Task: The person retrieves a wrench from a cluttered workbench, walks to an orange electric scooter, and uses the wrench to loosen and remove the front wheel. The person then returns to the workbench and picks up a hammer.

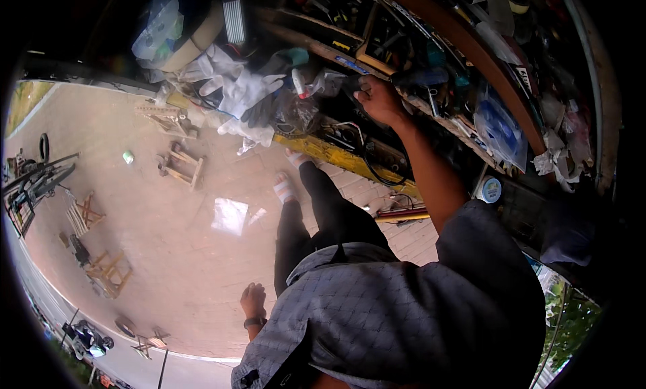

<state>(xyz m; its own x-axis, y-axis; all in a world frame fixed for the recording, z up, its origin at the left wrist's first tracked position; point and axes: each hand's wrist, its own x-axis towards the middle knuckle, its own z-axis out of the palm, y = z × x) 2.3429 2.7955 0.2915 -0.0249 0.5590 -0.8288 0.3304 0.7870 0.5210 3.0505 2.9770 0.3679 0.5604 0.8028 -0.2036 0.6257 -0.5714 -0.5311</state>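
My right hand (378,98) reaches to the front edge of a cluttered tool shelf (323,47), its fingers curled closed. A dark shape lies against those fingers, too dim to name. Close to it on the left are a white bottle with a red part (299,84) and a crumpled clear plastic bag (299,112). White work gloves (235,86) lie heaped further left. My left hand (253,300) hangs low beside my body, with a dark band at its wrist. Its fingers are loosely bent and apart, with nothing seen in them.
Below the shelf runs a yellow beam (323,153), with a black cable (370,167) looping over it. Small wooden stools (182,166) stand on the paved floor (202,254). A bicycle (40,184) is at the far left. A blue-filled plastic bag (499,130) hangs at right.
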